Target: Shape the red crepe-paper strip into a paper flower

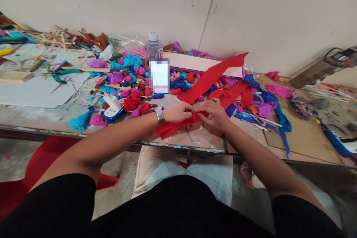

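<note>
My left hand (180,112) and my right hand (213,116) meet over the table's near edge. Both pinch a long red crepe paper strip (212,76). The strip is folded or rolled between the fingers, and a bunched red end (170,129) trails toward me on the left. The rest of the strip runs away from my hands, up and to the right, over a white box (195,63). A metal watch (160,115) sits on my left wrist.
Rolled paper buds (134,102) in red, pink, blue and purple litter the table (33,113). A water bottle (154,46) stands behind a blurred white card. Green-handled pliers (63,74), a blue-white glue gun (113,108), sticks (55,37) and blue strips (280,119) lie around.
</note>
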The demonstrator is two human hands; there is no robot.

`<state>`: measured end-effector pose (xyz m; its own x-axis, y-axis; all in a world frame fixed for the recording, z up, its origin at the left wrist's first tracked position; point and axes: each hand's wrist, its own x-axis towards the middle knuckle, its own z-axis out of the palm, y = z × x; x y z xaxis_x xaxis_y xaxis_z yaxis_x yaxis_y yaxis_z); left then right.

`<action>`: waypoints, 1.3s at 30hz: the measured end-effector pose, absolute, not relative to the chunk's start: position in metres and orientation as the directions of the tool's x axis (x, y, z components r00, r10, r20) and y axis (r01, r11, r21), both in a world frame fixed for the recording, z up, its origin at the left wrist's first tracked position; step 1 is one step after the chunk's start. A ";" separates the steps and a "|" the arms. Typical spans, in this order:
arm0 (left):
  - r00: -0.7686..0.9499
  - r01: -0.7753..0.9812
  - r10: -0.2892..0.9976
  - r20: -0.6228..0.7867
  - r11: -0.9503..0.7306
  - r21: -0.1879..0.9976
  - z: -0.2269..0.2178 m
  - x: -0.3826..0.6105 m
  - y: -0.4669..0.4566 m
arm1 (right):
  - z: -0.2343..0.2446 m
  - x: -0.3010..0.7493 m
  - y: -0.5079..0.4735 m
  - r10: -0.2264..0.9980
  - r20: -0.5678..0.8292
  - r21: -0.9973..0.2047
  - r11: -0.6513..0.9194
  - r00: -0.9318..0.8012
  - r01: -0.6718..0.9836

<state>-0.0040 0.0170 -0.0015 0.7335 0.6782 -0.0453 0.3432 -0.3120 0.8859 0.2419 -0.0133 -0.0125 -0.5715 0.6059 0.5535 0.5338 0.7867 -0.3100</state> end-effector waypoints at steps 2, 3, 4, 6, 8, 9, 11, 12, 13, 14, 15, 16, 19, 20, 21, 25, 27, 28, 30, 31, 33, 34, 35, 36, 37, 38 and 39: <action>0.740 0.335 0.670 -0.050 -0.304 0.892 -0.004 -0.004 0.017 | -0.013 0.242 -0.014 0.619 0.535 -0.320 0.778 -0.575 0.540; 0.743 0.332 0.667 -0.053 -0.300 0.894 -0.005 -0.004 0.017 | -0.013 0.242 -0.014 0.621 0.530 -0.322 0.777 -0.577 0.541; 0.746 0.327 0.664 -0.055 -0.293 0.898 -0.006 -0.004 0.018 | -0.013 0.242 -0.014 0.620 0.530 -0.322 0.778 -0.578 0.539; 0.749 0.312 0.660 -0.059 -0.272 0.910 -0.007 -0.004 0.017 | -0.013 0.242 -0.013 0.613 0.540 -0.322 0.783 -0.576 0.531; 0.750 0.295 0.659 -0.065 -0.244 0.924 -0.007 -0.004 0.017 | -0.012 0.242 -0.013 0.606 0.545 -0.326 0.790 -0.579 0.520; 0.749 0.290 0.659 -0.070 -0.230 0.929 -0.006 -0.004 0.016 | -0.012 0.242 -0.013 0.605 0.544 -0.327 0.791 -0.582 0.517; 0.744 0.292 0.663 -0.086 -0.207 0.934 -0.004 -0.004 0.015 | -0.012 0.241 -0.013 0.602 0.542 -0.325 0.793 -0.586 0.515; 0.739 0.298 0.667 -0.093 -0.199 0.934 -0.004 -0.004 0.015 | -0.012 0.241 -0.013 0.598 0.545 -0.319 0.796 -0.587 0.515; 0.735 0.303 0.672 -0.095 -0.199 0.932 -0.003 -0.004 0.015 | -0.012 0.242 -0.013 0.594 0.552 -0.312 0.798 -0.586 0.515; 0.730 0.307 0.677 -0.090 -0.207 0.929 -0.002 -0.004 0.015 | -0.012 0.242 -0.013 0.588 0.560 -0.305 0.801 -0.584 0.514; 0.724 0.309 0.685 -0.079 -0.220 0.925 -0.001 -0.004 0.015 | -0.013 0.242 -0.013 0.582 0.567 -0.299 0.804 -0.582 0.513; 0.719 0.308 0.692 -0.065 -0.234 0.922 -0.001 -0.004 0.015 | -0.013 0.242 -0.012 0.581 0.569 -0.295 0.805 -0.582 0.514; 0.717 0.297 0.696 -0.041 -0.252 0.921 -0.002 -0.004 0.015 | -0.014 0.243 -0.012 0.595 0.553 -0.298 0.795 -0.583 0.529; 0.724 0.293 0.688 -0.042 -0.253 0.922 -0.003 -0.004 0.015 | -0.014 0.243 -0.012 0.602 0.545 -0.301 0.790 -0.583 0.534; 0.734 0.290 0.678 -0.044 -0.255 0.922 -0.003 -0.004 0.016 | -0.014 0.243 -0.013 0.606 0.541 -0.304 0.787 -0.583 0.537; 0.748 0.291 0.662 -0.054 -0.253 0.923 -0.005 -0.004 0.016 | -0.011 0.241 -0.014 0.610 0.542 -0.312 0.785 -0.579 0.535; 0.741 0.286 0.670 -0.052 -0.243 0.927 -0.005 -0.004 0.016 | -0.010 0.241 -0.015 0.620 0.532 -0.316 0.777 -0.577 0.545; 0.738 0.281 0.673 -0.049 -0.240 0.929 -0.005 -0.004 0.016 | -0.009 0.240 -0.015 0.627 0.525 -0.317 0.772 -0.576 0.551; 0.734 0.279 0.679 -0.038 -0.250 0.927 -0.005 -0.004 0.016 | -0.009 0.240 -0.015 0.636 0.515 -0.319 0.765 -0.575 0.560; 0.732 0.286 0.680 -0.032 -0.265 0.921 -0.005 -0.004 0.017 | -0.010 0.240 -0.015 0.638 0.513 -0.319 0.763 -0.575 0.562; 0.734 0.305 0.679 -0.018 -0.307 0.901 -0.006 -0.004 0.018 | -0.010 0.241 -0.015 0.634 0.515 -0.316 0.766 -0.577 0.560; 0.737 0.311 0.676 -0.010 -0.326 0.893 -0.006 -0.004 0.018 | -0.011 0.241 -0.015 0.628 0.519 -0.313 0.770 -0.579 0.556; 0.740 0.313 0.673 -0.004 -0.338 0.888 -0.007 -0.004 0.019 | -0.011 0.241 -0.015 0.621 0.525 -0.308 0.776 -0.582 0.551; 0.741 0.311 0.671 0.000 -0.344 0.886 -0.007 -0.004 0.019 | -0.011 0.241 -0.015 0.616 0.530 -0.304 0.780 -0.582 0.547; 0.743 0.309 0.670 0.001 -0.344 0.887 -0.007 -0.004 0.019 | -0.011 0.241 -0.015 0.613 0.534 -0.302 0.781 -0.582 0.546; 0.742 0.306 0.670 0.001 -0.340 0.889 -0.007 -0.004 0.020 | -0.011 0.241 -0.015 0.615 0.534 -0.302 0.780 -0.580 0.548; 0.742 0.302 0.670 0.001 -0.335 0.892 -0.007 -0.004 0.020 | -0.011 0.241 -0.015 0.620 0.533 -0.304 0.776 -0.576 0.553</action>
<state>-0.0042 0.0198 -0.0072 0.7421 0.6703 0.0008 0.3020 -0.3353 0.8924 0.2407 -0.0148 -0.0114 -0.5761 0.6199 0.5328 0.5531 0.7756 -0.3042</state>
